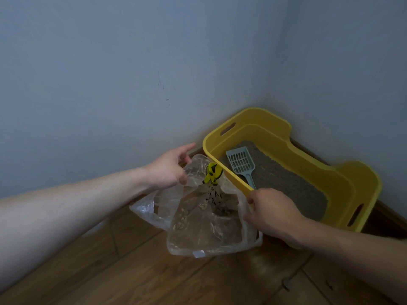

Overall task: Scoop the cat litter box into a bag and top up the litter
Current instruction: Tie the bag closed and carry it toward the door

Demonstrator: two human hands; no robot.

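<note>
left hand (167, 170) pinching bag (204, 219) rim | right hand (273, 214) gripping opposite rim, mouth held apart | bag on floor (154, 278) beside litter box (343, 183) | scoop (241, 161) lying on litter (286, 183) | risk: thin rim slipping, clumps spilling onto floor

Both hands reach forward: left hand (167, 170) fingers loosely spread, right hand (273, 214) apparently curled, knuckles up.

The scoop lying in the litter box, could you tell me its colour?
Pale blue-grey scoop, seen in the head view.
</note>
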